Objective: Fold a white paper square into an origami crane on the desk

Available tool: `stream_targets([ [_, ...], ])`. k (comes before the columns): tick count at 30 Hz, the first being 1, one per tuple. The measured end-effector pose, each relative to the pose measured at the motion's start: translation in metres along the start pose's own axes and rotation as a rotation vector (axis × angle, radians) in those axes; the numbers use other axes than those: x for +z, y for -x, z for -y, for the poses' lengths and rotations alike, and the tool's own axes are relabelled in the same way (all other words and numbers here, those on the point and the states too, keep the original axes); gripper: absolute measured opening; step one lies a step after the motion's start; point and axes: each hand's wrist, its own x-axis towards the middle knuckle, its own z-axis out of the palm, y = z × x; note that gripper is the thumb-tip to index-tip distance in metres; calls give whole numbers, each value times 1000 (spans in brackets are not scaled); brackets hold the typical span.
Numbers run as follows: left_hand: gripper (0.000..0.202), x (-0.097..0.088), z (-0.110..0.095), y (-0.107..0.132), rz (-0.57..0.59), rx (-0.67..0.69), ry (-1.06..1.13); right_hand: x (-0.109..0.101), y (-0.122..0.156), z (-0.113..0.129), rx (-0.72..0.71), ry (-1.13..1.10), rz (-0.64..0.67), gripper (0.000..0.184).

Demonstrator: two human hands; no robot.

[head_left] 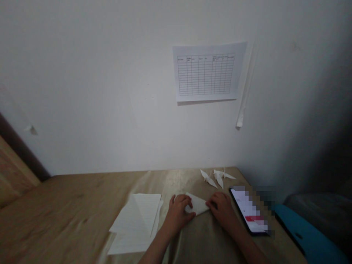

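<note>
A small folded white paper (198, 205) lies on the wooden table (68, 205) between both hands. My left hand (178, 212) presses on its left part with fingers curled over the edge. Its right tip sits under the pinched fingers of my right hand (223, 209). Both hands rest on the table surface.
Lined white sheets (137, 223) lie left of my hands. Two folded paper cranes (216, 177) stand near the wall. A phone (249, 212) with a lit screen lies at the right, beside a blue object (305, 238). A printed table sheet (207, 71) hangs on the wall.
</note>
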Motion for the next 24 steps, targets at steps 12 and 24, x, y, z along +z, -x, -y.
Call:
stream_targets([
  [12, 24, -1, -3, 0, 4, 2, 9, 7, -5, 7, 93, 120, -46, 15],
  [24, 20, -4, -6, 2, -2, 33, -34, 14, -3, 7, 70, 184, -112, 13],
])
